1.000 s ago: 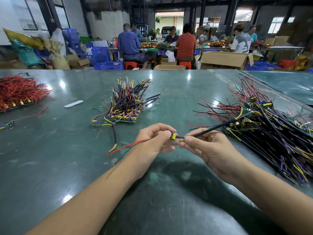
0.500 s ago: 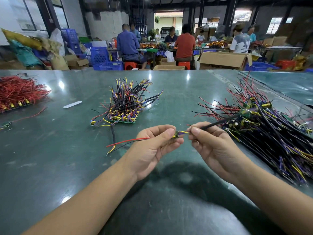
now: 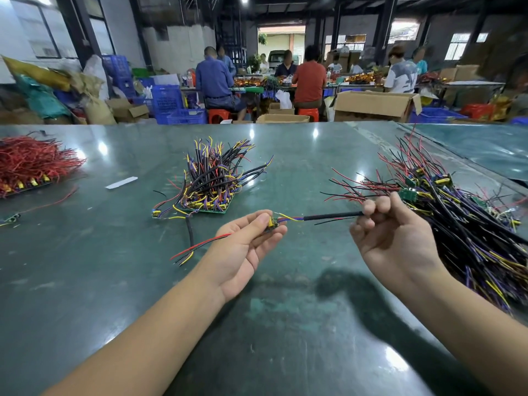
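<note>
- Your left hand [image 3: 248, 247] is half curled. Its thumb and fingertips pinch the small board [image 3: 271, 223], which is held above the table [image 3: 285, 338] just ahead of you.
- Your right hand [image 3: 394, 241] has its fingers curled round the far end of the black sleeve [image 3: 331, 216]. The sleeve runs level between your hands, over the board's yellow and purple wires.
- The red and black leads [image 3: 200, 247] trail from your left hand out to the left. I cannot tell whether their ends touch the table.
- The broadest bare stretch of table lies between your forearms and toward you. The far edge is well beyond the piles.
- The right-hand heap [image 3: 463, 230] of wired boards lies just beside your right hand, and its loose wire ends poke out behind your knuckles.
- The middle bundle [image 3: 211, 184] stands beyond your left hand, with a loose black tube [image 3: 190, 232] lying near the leads.
- The red wire pile [image 3: 31, 164] and the white strip [image 3: 121, 182] sit well apart on the left.
</note>
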Demonstrator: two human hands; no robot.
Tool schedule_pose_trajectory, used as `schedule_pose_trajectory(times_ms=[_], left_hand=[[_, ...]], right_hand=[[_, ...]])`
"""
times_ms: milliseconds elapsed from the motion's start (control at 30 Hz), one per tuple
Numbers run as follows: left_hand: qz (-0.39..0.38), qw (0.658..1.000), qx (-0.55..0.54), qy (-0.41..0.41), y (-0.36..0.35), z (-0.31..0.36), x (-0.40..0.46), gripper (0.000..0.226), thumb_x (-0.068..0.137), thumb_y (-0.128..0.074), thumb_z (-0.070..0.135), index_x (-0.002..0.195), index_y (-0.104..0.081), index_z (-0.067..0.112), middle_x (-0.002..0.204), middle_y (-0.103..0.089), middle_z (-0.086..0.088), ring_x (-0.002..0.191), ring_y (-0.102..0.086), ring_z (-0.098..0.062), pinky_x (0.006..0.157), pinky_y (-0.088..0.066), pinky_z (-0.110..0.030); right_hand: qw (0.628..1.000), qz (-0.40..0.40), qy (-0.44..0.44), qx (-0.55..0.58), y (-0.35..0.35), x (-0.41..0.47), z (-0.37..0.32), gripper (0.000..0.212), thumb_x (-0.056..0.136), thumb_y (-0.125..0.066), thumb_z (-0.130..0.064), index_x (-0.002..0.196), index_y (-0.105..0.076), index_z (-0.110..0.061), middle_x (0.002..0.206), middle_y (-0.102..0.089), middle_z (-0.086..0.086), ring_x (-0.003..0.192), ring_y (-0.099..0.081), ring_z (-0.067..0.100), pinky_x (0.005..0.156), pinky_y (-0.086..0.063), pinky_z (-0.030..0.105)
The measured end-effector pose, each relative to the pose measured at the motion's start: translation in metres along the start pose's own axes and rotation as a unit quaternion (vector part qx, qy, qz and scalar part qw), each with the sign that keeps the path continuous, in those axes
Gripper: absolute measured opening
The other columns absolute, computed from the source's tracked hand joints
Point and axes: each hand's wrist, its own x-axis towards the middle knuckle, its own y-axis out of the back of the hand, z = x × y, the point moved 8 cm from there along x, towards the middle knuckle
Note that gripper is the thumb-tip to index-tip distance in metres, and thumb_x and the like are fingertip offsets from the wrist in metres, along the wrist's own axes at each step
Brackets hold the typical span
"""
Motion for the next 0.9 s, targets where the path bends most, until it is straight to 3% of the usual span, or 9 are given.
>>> schedule_pose_trajectory(times_ms=[200,267,300,367,433,500,667,767,900], left_hand=[[-0.015,0.999,0.027,-0.016,-0.003,-0.004,0.001,0.007,0.085,-0.056,0.004,0.086,-0.062,0.002,0.074,-0.072,-0.011,0.067,-0.071,-0.018,0.057,-0.055,-0.019],[-0.002,0.998,0.053,-0.038,0.003,0.0,0.001,0.007,0.088,-0.054,0.003,0.088,-0.061,0.002,0.074,-0.072,-0.011,0.066,-0.071,-0.017,0.057,-0.055,-0.019],[0.006,0.997,0.062,-0.046,0.008,0.003,0.001,0.007,0.088,-0.054,0.002,0.089,-0.061,0.002,0.074,-0.071,-0.01,0.066,-0.071,-0.017,0.056,-0.056,-0.019],[0.012,0.995,0.083,-0.053,0.012,0.005,0.0,0.006,0.087,-0.056,0.001,0.092,-0.06,0.002,0.073,-0.071,-0.009,0.065,-0.071,-0.017,0.056,-0.055,-0.019],[0.003,0.993,0.107,-0.051,0.009,0.005,-0.001,0.016,0.08,-0.062,0.006,0.095,-0.059,0.004,0.072,-0.071,-0.006,0.064,-0.07,-0.017,0.056,-0.055,-0.019],[-0.002,0.992,0.114,-0.05,0.006,0.004,-0.002,0.023,0.073,-0.064,0.012,0.095,-0.06,0.006,0.07,-0.071,-0.004,0.061,-0.069,-0.015,0.054,-0.054,-0.019],[-0.04,0.994,0.092,-0.036,0.0,0.007,-0.002,0.033,0.072,-0.064,0.018,0.103,-0.059,0.01,0.079,-0.073,-0.01,0.06,-0.069,-0.013,0.054,-0.055,-0.019],[-0.057,0.987,0.147,-0.017,-0.001,0.005,-0.003,0.052,0.065,-0.07,0.026,0.114,-0.057,0.015,0.101,-0.073,-0.01,0.076,-0.071,-0.017,0.064,-0.056,-0.023],[-0.035,0.983,0.178,-0.021,0.006,0.008,-0.003,0.051,0.067,-0.071,0.027,0.115,-0.059,0.015,0.1,-0.073,-0.008,0.075,-0.069,-0.016,0.065,-0.056,-0.024]], right_hand=[[0.999,0.028,0.018,-0.026,0.004,0.004,-0.009,0.043,0.1,-0.036,-0.033,0.06,-0.044,-0.019,0.058,-0.051,-0.001,0.045,-0.038,0.012,0.06,-0.03,0.025],[0.968,0.065,0.103,-0.219,0.009,0.002,-0.023,0.026,0.099,-0.041,-0.037,0.088,-0.056,-0.019,0.089,-0.063,0.003,0.064,-0.056,0.01,0.068,-0.039,0.026],[0.906,0.092,0.169,-0.378,0.01,-0.003,-0.033,0.025,0.097,-0.047,-0.037,0.111,-0.054,-0.018,0.113,-0.058,0.004,0.089,-0.06,0.009,0.083,-0.042,0.029],[0.699,0.091,0.324,-0.631,-0.005,-0.02,-0.042,0.06,0.091,-0.058,-0.035,0.14,-0.036,-0.008,0.143,-0.037,0.007,0.13,-0.036,0.017,0.111,-0.022,0.032],[0.54,-0.047,0.434,-0.72,-0.038,-0.037,-0.02,0.06,0.087,-0.058,-0.035,0.137,-0.044,-0.005,0.139,-0.045,0.006,0.127,-0.037,0.023,0.111,-0.026,0.037],[0.462,-0.18,0.451,-0.742,-0.055,-0.047,0.01,0.038,0.087,-0.06,-0.028,0.121,-0.062,-0.011,0.116,-0.065,0.0,0.107,-0.057,0.024,0.091,-0.048,0.039],[0.492,-0.226,0.389,-0.745,-0.059,-0.047,0.019,0.036,0.08,-0.065,-0.001,0.113,-0.068,-0.016,0.097,-0.071,-0.004,0.077,-0.068,0.023,0.053,-0.053,0.03],[0.513,-0.093,0.423,-0.741,-0.054,-0.038,-0.027,0.039,0.079,-0.068,0.005,0.116,-0.067,-0.01,0.098,-0.071,0.005,0.075,-0.069,0.027,0.057,-0.052,0.031],[0.453,0.12,0.385,-0.795,-0.024,-0.011,-0.101,0.045,0.084,-0.051,0.011,0.126,-0.057,-0.002,0.103,-0.064,0.023,0.077,-0.063,0.043,0.065,-0.052,0.046]])
